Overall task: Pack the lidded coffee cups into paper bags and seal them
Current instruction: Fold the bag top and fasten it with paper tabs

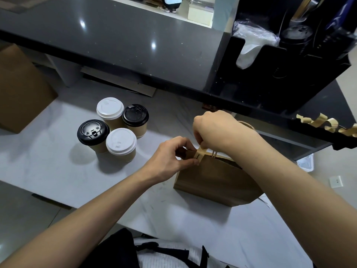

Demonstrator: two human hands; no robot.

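Right then, mid-frame, the left hand [170, 155] pinched the sticker strip [199, 154] on the thin, crushable paper bag [214, 180] while the right hand [210, 128] gripped its top edge, best held there.

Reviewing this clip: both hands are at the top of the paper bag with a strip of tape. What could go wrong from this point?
1. The left hand and right hand both pinch the tape strip at one corner of the paper bag; the mouth further right looks open, so the seal may be incomplete.
2. The bag handle stands beside the strip and could get taped down.
3. The four cups stand close by the left forearm; a sideways move might knock them.
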